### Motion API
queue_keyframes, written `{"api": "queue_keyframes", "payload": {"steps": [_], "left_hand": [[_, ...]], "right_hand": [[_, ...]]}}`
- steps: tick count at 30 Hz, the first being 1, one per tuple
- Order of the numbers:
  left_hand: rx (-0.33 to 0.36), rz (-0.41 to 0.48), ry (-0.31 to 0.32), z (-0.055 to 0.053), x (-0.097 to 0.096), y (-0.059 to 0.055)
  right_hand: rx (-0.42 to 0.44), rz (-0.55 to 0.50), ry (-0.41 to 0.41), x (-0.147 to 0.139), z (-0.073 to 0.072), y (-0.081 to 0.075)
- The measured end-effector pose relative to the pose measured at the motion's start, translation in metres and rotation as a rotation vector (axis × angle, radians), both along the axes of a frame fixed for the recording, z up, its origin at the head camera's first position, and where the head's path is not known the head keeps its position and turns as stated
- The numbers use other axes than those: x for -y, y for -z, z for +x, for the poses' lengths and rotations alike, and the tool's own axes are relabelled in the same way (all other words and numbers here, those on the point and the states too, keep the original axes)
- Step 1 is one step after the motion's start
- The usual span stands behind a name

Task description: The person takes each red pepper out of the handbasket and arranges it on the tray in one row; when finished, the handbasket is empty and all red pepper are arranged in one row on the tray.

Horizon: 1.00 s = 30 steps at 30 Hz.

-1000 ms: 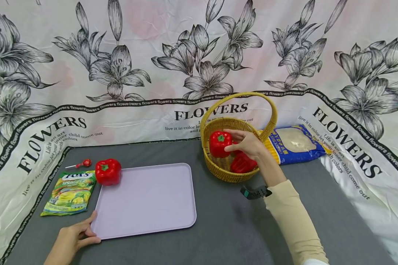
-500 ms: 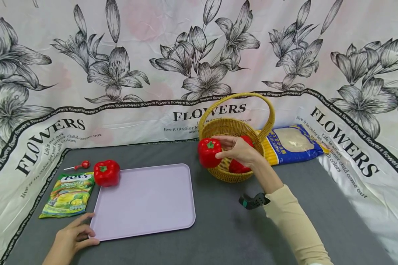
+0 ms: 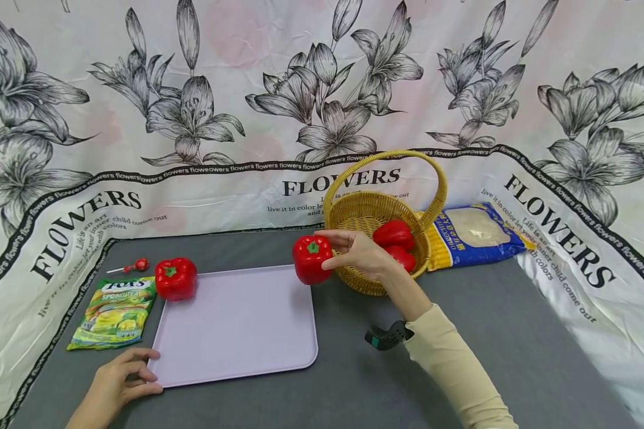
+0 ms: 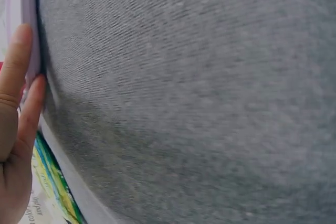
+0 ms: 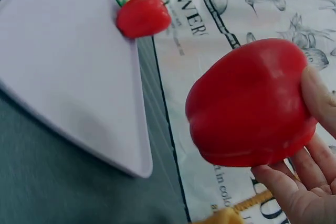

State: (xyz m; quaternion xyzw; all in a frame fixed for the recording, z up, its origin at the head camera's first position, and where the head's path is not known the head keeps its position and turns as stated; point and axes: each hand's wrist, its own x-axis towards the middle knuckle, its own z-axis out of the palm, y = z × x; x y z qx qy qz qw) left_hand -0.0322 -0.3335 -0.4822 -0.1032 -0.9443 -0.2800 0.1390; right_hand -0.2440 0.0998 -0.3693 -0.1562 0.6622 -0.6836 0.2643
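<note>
Held in my right hand [image 3: 358, 255] is a red bell pepper [image 3: 310, 260] with a green stem. It hangs in the air by the far right corner of the pale lilac tray [image 3: 236, 328]. In the right wrist view, the thumb and fingers grip one end of this bell pepper [image 5: 249, 103]. At the tray's near left corner, my left hand [image 3: 119, 381] touches the rim. Its fingers [image 4: 20, 51] lie nearly straight along the tray's edge in the left wrist view. Another red bell pepper [image 3: 175, 278] rests at the tray's far left corner.
Behind my right hand stands a yellow wicker basket [image 3: 354, 208] with a tall handle and red peppers [image 3: 394, 233] inside. A blue and yellow bag [image 3: 477, 234] lies beside it. Left of the tray are a green candy bag [image 3: 112, 313] and a red lollipop-like item [image 3: 141, 264].
My right hand has carried the bell pepper out of the basket, leftward and slightly nearer, to the tray's right side. The left hand stays at the tray's corner.
</note>
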Motion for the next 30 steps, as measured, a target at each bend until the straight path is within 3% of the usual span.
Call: {"api": "queue_keyframes", "payload": {"steps": [4,8,20,30], "left_hand": [[0.065,-0.004,-0.004,-0.001,0.002,-0.003],[0.079,-0.001,0.003,-0.001,0.004,-0.004],[-0.024,0.041,0.067,-0.005,0.005,-0.003],[0.073,0.089,0.047,-0.005,0.001,-0.004]], "right_hand": [[0.013,-0.016,-0.005,0.016,-0.001,0.010],[0.046,-0.036,0.011,0.032,-0.003,0.020],[0.090,-0.021,0.068,0.072,-0.008,0.051],[0.113,0.025,0.106,0.097,-0.013,0.064]]}}
